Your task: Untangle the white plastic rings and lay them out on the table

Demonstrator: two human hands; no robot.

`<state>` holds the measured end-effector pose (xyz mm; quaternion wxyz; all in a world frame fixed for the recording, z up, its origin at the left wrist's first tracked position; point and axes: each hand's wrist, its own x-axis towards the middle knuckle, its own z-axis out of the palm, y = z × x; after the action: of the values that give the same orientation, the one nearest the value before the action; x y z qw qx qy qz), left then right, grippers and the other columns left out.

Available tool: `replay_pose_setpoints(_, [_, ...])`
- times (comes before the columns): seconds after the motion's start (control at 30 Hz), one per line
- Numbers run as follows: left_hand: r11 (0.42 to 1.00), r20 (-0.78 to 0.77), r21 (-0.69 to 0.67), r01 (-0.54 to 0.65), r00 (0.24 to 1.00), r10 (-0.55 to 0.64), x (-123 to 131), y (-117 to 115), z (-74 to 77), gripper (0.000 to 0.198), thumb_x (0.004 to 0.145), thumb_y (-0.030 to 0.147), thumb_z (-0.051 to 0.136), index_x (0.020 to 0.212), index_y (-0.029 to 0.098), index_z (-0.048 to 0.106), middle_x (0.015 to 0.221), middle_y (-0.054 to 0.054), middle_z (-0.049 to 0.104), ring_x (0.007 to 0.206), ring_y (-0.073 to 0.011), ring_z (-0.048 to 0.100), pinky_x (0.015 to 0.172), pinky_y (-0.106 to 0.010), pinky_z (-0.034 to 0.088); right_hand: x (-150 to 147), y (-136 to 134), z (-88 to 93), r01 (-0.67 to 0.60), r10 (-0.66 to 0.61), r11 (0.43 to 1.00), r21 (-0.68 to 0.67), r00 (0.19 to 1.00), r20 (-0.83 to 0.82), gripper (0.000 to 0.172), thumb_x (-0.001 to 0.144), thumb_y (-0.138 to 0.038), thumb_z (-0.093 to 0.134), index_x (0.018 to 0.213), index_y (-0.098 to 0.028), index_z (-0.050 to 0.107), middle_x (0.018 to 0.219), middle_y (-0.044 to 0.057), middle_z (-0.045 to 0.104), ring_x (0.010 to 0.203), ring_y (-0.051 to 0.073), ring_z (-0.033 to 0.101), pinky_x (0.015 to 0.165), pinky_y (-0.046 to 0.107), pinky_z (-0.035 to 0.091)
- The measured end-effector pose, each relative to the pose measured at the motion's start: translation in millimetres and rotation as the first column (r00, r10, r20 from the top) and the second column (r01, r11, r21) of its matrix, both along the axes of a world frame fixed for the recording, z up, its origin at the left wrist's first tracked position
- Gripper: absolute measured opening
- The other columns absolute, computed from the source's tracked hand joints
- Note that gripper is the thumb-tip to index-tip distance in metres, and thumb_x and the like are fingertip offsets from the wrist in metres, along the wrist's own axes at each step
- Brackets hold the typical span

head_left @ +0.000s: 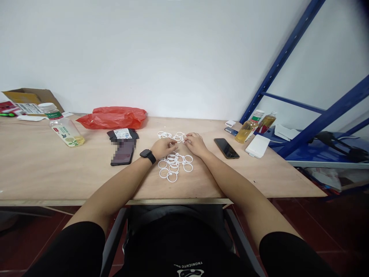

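Observation:
My left hand (165, 147), with a black watch on its wrist, is closed, its fingers curled together beside the far group of white plastic rings (164, 134). Whatever its fingertips pinch is too small to make out. Opposite it, my right hand (195, 144) has its thumb and fingers bent together on a white ring (179, 135) at the right end of that group. Closer to me lies a second cluster of white rings (172, 177), loosely overlapping, each seeming to carry a small eyelet. Part of this cluster's far side is near my left hand.
On the left stand a drink bottle (65, 129), a red plastic bag (115, 118), a blurred dark phone-like object (123, 152) and an open cardboard box (34, 98). To the right lie a phone (226, 148), a white case (258, 146) and a bottle (248, 129), near a blue rack (288, 54).

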<state>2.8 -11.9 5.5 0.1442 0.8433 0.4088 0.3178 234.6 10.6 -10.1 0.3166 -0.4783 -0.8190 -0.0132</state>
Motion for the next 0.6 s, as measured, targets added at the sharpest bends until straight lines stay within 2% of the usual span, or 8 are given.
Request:
replay_pose_setpoints(0.17, [0.99, 0.058, 0.142, -0.004, 0.998, -0.004, 0, 3, -1.6, 0.038, 0.084, 0.04, 0.066, 0.112, 0.016, 0.067, 0.102, -0.007, 0.071, 0.073, -0.0148, 0.062, 0.075, -0.03, 0.049, -17, -16, 8.9, -0.126, 0.129, 0.985, 0.114, 0.992, -0.018, 0.01, 0.086, -0.026, 0.063, 0.091, -0.023, 0.071, 0.128, 0.009, 0.062, 0.119, 0.027, 0.053, 0.102, 0.046, 0.04])
replay_pose_setpoints(0.3, [0.991, 0.035, 0.136, 0.004, 0.999, -0.008, 0, 3, -1.2, 0.031, 0.086, 0.041, 0.065, 0.104, 0.016, 0.069, 0.095, -0.006, 0.072, 0.072, -0.0146, 0.063, 0.073, -0.029, 0.049, -26, -23, 12.1, -0.232, 0.232, 0.965, 0.12, 0.973, 0.015, 0.01, 0.088, -0.024, 0.059, 0.092, -0.022, 0.068, 0.131, 0.009, 0.061, 0.124, 0.025, 0.052, 0.105, 0.045, 0.039])
replay_pose_setpoints(0.43, [0.993, 0.02, 0.12, 0.01, 1.0, -0.012, -1, 3, -0.6, 0.031, 0.087, 0.045, 0.064, 0.099, 0.017, 0.07, 0.092, -0.006, 0.072, 0.071, -0.015, 0.063, 0.071, -0.028, 0.049, -25, -24, 13.2, -0.281, 0.281, 0.958, 0.064, 0.96, 0.011, 0.011, 0.09, -0.025, 0.056, 0.093, -0.021, 0.066, 0.125, 0.011, 0.064, 0.117, 0.024, 0.057, 0.101, 0.044, 0.044])
replay_pose_setpoints(0.6, [0.993, 0.002, 0.113, 0.046, 0.999, -0.047, -1, 3, 0.6, 0.031, 0.089, 0.045, 0.062, 0.099, 0.017, 0.071, 0.094, -0.007, 0.073, 0.073, -0.0155, 0.063, 0.074, -0.029, 0.049, -21, -25, 13.6, -0.328, 0.331, 0.943, 0.063, 0.943, -0.045, 0.015, 0.092, -0.027, 0.055, 0.094, -0.021, 0.068, 0.123, 0.012, 0.065, 0.115, 0.023, 0.06, 0.101, 0.042, 0.047])
